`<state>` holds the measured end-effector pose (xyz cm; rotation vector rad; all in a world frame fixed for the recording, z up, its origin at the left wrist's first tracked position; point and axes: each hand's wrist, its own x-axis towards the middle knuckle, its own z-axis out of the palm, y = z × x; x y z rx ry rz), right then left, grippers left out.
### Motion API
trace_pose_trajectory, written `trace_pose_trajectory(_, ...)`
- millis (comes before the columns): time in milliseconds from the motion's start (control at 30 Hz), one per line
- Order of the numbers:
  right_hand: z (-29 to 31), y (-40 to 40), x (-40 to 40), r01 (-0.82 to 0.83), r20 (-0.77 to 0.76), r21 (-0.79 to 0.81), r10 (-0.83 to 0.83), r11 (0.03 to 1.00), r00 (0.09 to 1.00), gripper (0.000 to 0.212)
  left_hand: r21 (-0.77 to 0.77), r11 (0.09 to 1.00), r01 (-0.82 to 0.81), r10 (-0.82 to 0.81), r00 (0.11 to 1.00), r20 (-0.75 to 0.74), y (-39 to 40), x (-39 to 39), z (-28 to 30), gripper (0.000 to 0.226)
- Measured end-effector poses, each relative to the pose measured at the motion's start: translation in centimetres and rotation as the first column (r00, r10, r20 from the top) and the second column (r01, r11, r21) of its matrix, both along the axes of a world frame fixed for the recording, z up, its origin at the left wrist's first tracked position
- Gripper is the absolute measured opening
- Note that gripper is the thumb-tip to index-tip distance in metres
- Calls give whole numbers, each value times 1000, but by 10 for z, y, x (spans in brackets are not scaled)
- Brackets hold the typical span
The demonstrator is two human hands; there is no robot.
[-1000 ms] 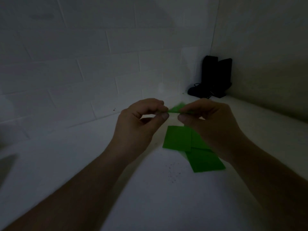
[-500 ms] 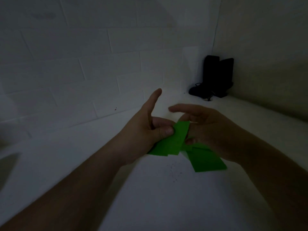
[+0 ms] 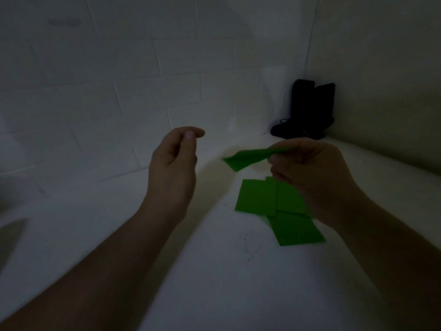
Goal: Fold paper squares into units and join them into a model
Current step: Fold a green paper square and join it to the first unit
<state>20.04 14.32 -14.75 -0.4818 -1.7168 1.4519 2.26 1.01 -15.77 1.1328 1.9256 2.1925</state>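
My right hand (image 3: 310, 168) pinches one end of a green paper piece (image 3: 245, 158), which sticks out to the left above the white surface. Below it a small pile of green paper squares (image 3: 274, 204) lies flat on the surface, partly hidden under my right wrist. My left hand (image 3: 174, 161) hovers to the left of the held paper, apart from it, with its fingers curled and thumb against the forefinger, holding nothing that I can see.
The white surface (image 3: 214, 271) meets a white brick-pattern wall (image 3: 119, 91) behind and a plain wall on the right. A black object (image 3: 307, 111) stands in the far right corner. The scene is dim.
Half a second ago my left hand held a green paper low by the pile. Now the right hand holds a green piece up and the left hand has drawn away to the left.
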Motion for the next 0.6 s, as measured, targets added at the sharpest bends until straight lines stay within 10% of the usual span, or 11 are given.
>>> trace_pose_trajectory(233, 1, -7, -5, 89, -51, -19, -90, 996, 995, 23, -122, 842, 526, -516, 850, 104, -1, 28, 0, 75)
trace_pose_trajectory(600, 1, -12, -1, -10, 97, 214, -11, 977, 995, 28, -73, 898, 433, -435, 900, -11, 4, 20, -4, 21)
